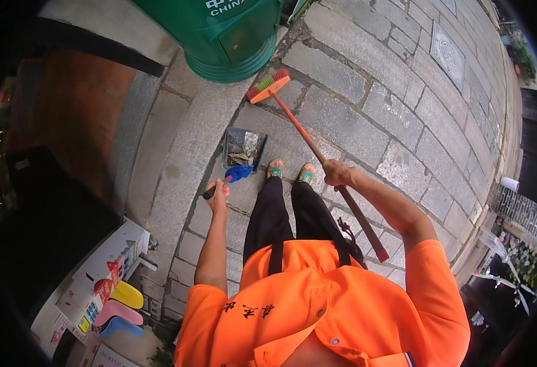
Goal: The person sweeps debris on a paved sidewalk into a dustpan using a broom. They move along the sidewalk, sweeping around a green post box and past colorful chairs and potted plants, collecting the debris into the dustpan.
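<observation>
Orange shirt (360, 300) is filling the foreground; the broom (307, 139) is slanting through the right hand (337, 174), which is clasping its stick; the dustpan (234, 136) is sitting just ahead of the left hand (218, 194), closing round its handle; litter (242, 151) is lying inside.

Open paving (397, 110) stretching to your right, the broom (298, 126) slanting across your front, a green pillar (231, 43) blocking you ahead-left, the dustpan (226, 150) obstructing your left, a passable gap between dustpan and broom.
</observation>
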`<state>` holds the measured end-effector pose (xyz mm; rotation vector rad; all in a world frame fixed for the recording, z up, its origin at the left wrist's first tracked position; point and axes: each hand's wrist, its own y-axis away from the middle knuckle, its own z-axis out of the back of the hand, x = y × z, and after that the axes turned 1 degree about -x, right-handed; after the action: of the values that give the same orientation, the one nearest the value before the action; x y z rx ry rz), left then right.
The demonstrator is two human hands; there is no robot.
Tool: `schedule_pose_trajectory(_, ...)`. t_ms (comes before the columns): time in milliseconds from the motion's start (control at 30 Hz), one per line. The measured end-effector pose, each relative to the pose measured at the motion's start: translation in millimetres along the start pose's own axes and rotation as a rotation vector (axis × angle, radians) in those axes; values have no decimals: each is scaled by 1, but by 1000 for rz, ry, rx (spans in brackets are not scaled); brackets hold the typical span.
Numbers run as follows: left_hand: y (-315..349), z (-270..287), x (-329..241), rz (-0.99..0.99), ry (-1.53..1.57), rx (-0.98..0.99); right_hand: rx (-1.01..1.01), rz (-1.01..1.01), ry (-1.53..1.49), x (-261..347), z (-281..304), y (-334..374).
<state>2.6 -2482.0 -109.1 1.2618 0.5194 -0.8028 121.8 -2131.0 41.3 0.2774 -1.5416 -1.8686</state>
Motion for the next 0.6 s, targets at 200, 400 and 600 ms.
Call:
schedule_pose_trajectory(200, -2, 0, 0, -37, 3, 15, 213, 165, 10, -40, -16, 105)
schedule_pose_trajectory(400, 4, 7, 10, -104, -18, 65, -27, -20, -291, -96, -1, 115)
schedule_pose_trajectory(600, 12, -5, -4, -155, -132, 210, -251, 121, -417, -154, 35, 17)
